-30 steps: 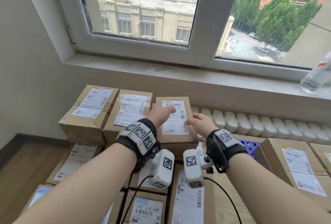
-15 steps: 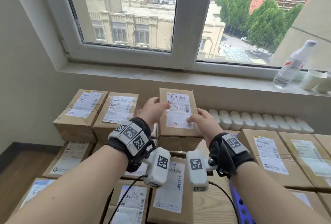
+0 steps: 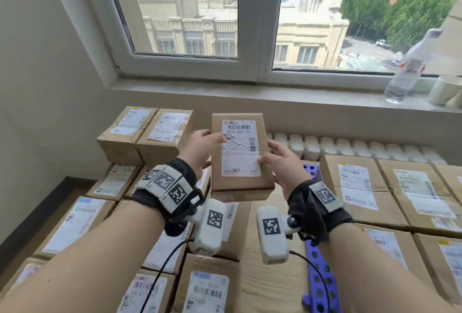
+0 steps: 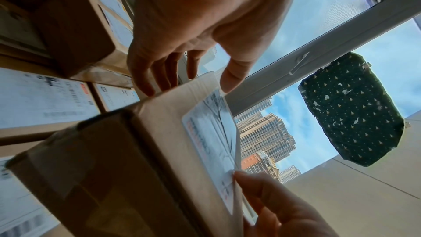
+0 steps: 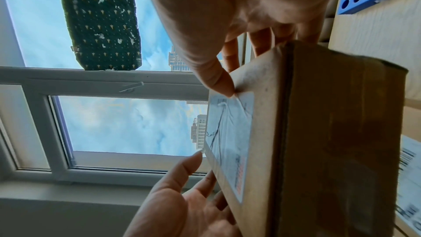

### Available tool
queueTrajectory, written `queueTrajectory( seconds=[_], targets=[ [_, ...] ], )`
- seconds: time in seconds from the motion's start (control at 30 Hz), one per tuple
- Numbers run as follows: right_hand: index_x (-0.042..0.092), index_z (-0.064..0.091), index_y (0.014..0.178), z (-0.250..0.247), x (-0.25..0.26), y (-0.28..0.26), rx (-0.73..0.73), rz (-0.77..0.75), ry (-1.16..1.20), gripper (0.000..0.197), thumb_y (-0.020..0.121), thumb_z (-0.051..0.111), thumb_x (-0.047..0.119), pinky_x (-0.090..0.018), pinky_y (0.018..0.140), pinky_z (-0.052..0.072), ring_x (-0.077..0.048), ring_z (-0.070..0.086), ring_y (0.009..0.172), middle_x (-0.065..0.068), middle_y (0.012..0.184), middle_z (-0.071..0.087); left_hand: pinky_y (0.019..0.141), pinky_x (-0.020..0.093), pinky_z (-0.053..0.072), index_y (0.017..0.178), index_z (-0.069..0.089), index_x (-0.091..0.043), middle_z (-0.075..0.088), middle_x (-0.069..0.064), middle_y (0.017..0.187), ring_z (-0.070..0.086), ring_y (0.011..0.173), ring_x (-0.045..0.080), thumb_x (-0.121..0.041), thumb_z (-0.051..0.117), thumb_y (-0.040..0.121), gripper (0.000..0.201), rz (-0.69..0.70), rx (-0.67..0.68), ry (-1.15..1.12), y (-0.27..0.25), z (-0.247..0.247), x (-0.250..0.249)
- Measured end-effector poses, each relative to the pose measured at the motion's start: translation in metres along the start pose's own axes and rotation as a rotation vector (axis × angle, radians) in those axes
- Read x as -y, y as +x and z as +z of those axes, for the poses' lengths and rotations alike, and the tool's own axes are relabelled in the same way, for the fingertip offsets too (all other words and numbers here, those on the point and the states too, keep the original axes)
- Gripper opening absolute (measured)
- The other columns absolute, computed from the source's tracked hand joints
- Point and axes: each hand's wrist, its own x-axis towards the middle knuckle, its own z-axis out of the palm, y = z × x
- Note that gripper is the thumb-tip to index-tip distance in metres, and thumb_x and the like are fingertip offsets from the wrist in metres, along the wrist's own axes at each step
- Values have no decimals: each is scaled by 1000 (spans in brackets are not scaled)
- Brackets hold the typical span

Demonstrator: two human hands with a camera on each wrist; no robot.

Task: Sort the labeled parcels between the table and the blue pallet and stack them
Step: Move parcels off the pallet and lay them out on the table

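I hold a brown cardboard parcel (image 3: 240, 157) with a white barcode label in the air at the centre, label side up. My left hand (image 3: 207, 147) grips its left edge, thumb on top. My right hand (image 3: 275, 157) grips its right edge, thumb on the label. In the left wrist view the parcel (image 4: 148, 150) sits between thumb and fingers (image 4: 148, 75). The right wrist view shows the parcel (image 5: 318, 132) likewise pinched. Below lie the wooden table (image 3: 270, 275) and the blue pallet (image 3: 317, 275) with round holes.
Stacked labeled parcels (image 3: 142, 132) fill the left and near side. More parcels (image 3: 357, 187) lie flat on the right. A white radiator (image 3: 350, 147) runs under the sill, where a water bottle (image 3: 407, 72) and a cup (image 3: 445, 90) stand.
The parcel has come up off the back stack beside the two others and moved toward me in both hands. The view has swung to the right.
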Motion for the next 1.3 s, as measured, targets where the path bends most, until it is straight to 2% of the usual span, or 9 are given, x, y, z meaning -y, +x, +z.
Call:
queueTrajectory(
  seconds=[0.1,0.2,0.4,0.5,0.63,0.8,0.97,1.13,1.3],
  targets=[
    [16,50,135,-2,-6,-12,29,12,18,54,85,53,-2,-33,82,53,-10,62,87,4,94,67,76,34,47,134,47,-10,63,8,115,57,96,20,-17,58,86,50,-7,-12,-1,-23,-2,6],
    [17,50,135,-3,-5,-27,39,15,33,56,83,55,0,-38,89,53,-16,63,99,-2,110,67,72,32,45,137,43,-13,62,8,118,57,93,18,-17,58,87,53,17,-43,-17,-44,-3,4],
    [17,51,132,-10,0,-67,3,-15,52,51,85,51,-2,-28,67,52,-13,64,88,2,103,66,59,25,41,136,42,-12,60,6,116,56,82,10,-12,56,91,47,61,-44,-69,-80,0,8],
    [16,52,131,-24,0,-87,-33,-38,12,51,83,52,-1,-31,71,54,-18,65,94,-3,110,67,61,28,41,126,49,-11,61,2,104,56,85,12,-11,56,90,36,39,0,-116,-92,8,15],
    [19,58,126,-54,-2,-108,-117,-56,-30,50,79,55,3,-39,86,56,-20,67,97,-1,108,69,57,25,40,125,53,-10,64,2,105,58,82,12,-11,55,87,39,49,72,-157,-104,34,23],
    [20,58,124,-111,1,-129,-194,-100,-27,46,82,53,3,-33,77,54,-20,65,97,-4,110,68,65,27,43,126,51,-13,63,4,112,56,91,15,-11,54,86,40,73,143,-165,-126,87,16],
    [18,56,130,-172,2,-132,-246,-112,20,49,83,54,3,-37,83,55,-22,66,101,-5,114,68,72,30,45,125,49,-17,60,5,119,56,107,21,-12,56,86,40,98,174,-120,-132,150,3],
    [18,55,131,-254,9,-116,-282,-127,-5,50,82,56,5,-40,91,53,-20,65,101,-4,116,68,62,28,40,132,48,-8,60,3,106,54,89,16,-13,55,83,50,108,233,-94,-124,235,-7],
    [19,56,129,-352,7,-91,-310,-119,12,49,83,55,4,-40,92,53,-20,66,101,-2,111,69,64,30,39,134,47,-6,58,2,104,53,93,16,-17,57,80,56,87,271,-75,-119,339,-16]
  ],
)
